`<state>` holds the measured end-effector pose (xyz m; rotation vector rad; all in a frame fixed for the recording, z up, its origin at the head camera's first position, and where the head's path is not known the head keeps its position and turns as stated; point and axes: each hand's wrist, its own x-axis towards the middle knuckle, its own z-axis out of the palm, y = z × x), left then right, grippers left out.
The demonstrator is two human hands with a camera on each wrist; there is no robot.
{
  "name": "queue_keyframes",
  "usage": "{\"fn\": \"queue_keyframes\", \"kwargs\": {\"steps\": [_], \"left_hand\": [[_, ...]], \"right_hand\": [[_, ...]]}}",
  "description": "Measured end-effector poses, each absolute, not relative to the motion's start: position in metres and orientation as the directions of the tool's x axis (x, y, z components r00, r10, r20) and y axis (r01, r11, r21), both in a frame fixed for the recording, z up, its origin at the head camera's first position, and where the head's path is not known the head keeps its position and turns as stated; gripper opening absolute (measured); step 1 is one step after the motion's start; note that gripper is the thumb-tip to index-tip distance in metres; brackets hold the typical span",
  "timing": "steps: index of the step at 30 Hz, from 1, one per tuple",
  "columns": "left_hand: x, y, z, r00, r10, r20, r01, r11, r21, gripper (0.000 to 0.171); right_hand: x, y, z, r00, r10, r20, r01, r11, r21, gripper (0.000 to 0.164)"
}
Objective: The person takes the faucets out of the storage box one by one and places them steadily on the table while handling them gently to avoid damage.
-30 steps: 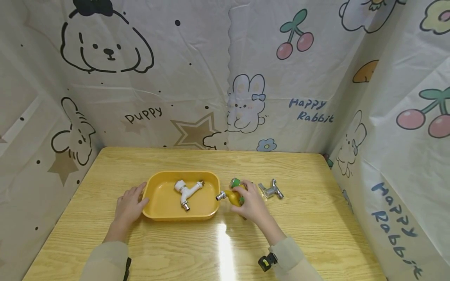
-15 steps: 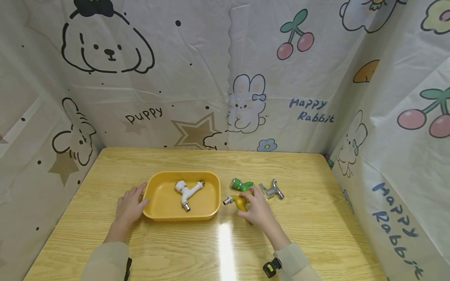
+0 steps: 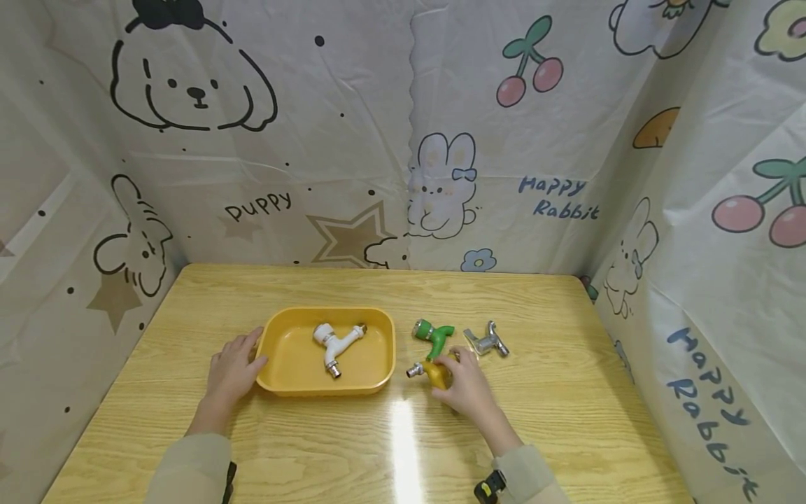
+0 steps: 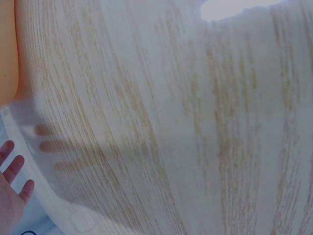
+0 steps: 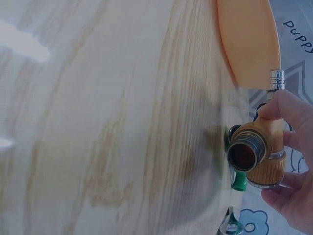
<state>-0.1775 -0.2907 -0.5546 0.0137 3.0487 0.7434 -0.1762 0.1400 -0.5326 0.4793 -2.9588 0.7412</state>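
Note:
My right hand (image 3: 469, 388) grips a yellow faucet (image 3: 436, 374), its silver spout end pointing left toward the tray. In the right wrist view, thumb and fingers close around the yellow faucet (image 5: 266, 171), and its threaded open end faces the camera. Just behind it lies a green faucet (image 3: 436, 337), partly hidden in the right wrist view. At the left, my left hand (image 3: 229, 367) touches the end of a yellow tray (image 3: 277, 357); in the left wrist view, the left hand's (image 4: 10, 196) fingers are spread and fairly straight. A white faucet (image 3: 338, 345) lies inside the tray.
A silver faucet (image 3: 486, 341) lies on the wooden table (image 3: 302, 448), right of the green one. A printed curtain (image 3: 352, 154) hangs behind the table's back edge and along both sides.
My right hand has moved right and toward me with the yellow faucet, away from the tray's edge, uncovering the green faucet. The left hand and tray have stayed in place.

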Motion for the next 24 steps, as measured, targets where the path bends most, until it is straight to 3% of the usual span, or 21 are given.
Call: {"fn": "queue_keyframes", "kwargs": {"steps": [24], "left_hand": [[-0.176,-0.289,-0.552,-1.0,0.009,-0.004,0.006,0.882,0.471,0.058]], "right_hand": [[-0.175,0.143,-0.551,-0.953,-0.294,0.079,-0.301,0.867,-0.397,0.049]]}}
